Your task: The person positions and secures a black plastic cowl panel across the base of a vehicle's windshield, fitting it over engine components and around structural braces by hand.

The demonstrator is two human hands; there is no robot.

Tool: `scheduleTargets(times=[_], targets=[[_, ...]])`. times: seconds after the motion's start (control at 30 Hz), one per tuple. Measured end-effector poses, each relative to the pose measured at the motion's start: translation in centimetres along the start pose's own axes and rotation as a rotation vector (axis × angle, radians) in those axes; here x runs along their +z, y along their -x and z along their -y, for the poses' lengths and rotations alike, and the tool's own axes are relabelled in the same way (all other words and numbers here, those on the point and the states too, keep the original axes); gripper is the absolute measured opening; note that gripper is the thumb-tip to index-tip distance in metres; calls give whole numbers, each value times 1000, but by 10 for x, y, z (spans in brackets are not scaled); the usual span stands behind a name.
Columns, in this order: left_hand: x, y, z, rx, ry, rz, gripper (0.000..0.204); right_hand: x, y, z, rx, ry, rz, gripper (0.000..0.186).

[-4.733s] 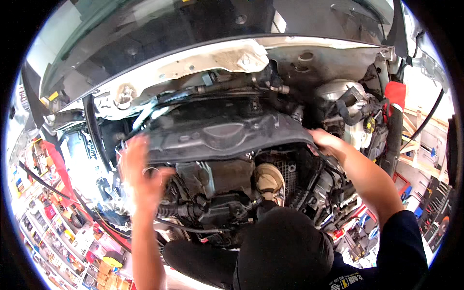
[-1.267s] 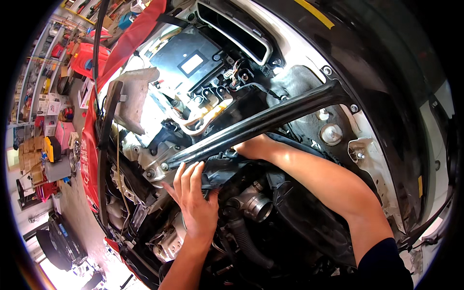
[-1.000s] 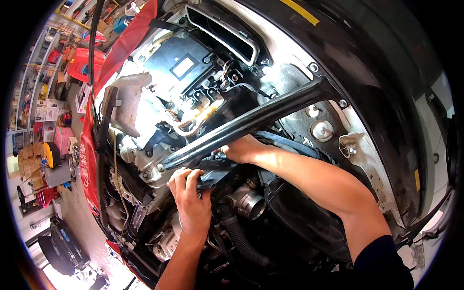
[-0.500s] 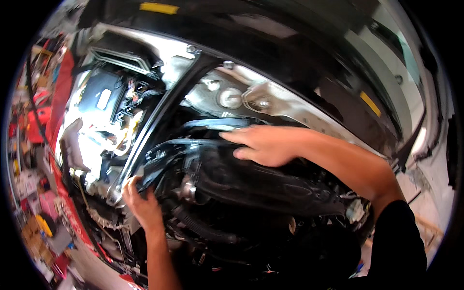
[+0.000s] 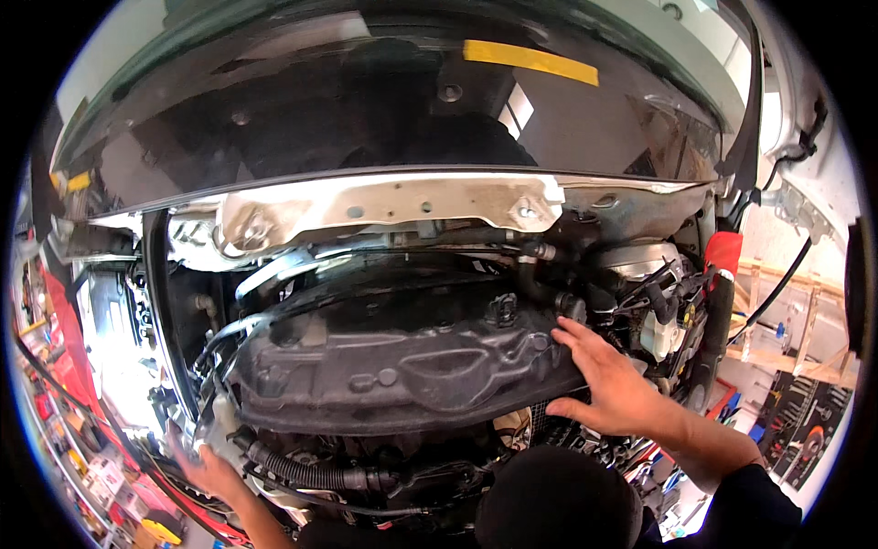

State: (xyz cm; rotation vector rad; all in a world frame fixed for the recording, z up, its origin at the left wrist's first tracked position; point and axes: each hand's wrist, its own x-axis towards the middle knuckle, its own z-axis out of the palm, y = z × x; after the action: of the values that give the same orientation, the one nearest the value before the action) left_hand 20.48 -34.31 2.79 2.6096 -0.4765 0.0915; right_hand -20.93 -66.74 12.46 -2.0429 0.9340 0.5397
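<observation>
A large black moulded cover [image 5: 430,366] lies across the engine bay, with raised shapes in its surface. At its right end is my right hand [image 5: 611,382], thumb and fingers spread, fingertips at the cover's edge near a black hose fitting. My left hand [image 5: 212,471] is low on the left, beside a ribbed black hose [image 5: 297,468]; it is somewhat blurred, its fingers look apart, and nothing shows in it. Behind the cover, a pale curved strip [image 5: 274,273] and thin black lines run along the far side.
The dark windscreen [image 5: 366,110] with yellow tape [image 5: 530,62] rises beyond a bare metal panel [image 5: 384,203]. A black brace bar [image 5: 165,311] crosses the left side. A round black shape [image 5: 560,499] fills the lower middle. Tools hang on a dark board [image 5: 805,430] at right.
The view has swung right and levelled. My right hand has gone from the far strip to the cover's right end; my left hand has come away from the brace bar's near end.
</observation>
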Motion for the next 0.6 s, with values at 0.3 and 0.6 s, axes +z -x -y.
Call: scheduleTargets(times=[0.3,0.6], targets=[[114,27,-273,579,50,1232,40,22,0,-14,-36,19,-207,76],[212,55,-246,557,41,1351,28,16,-1,-28,-195,-333,-273,65]])
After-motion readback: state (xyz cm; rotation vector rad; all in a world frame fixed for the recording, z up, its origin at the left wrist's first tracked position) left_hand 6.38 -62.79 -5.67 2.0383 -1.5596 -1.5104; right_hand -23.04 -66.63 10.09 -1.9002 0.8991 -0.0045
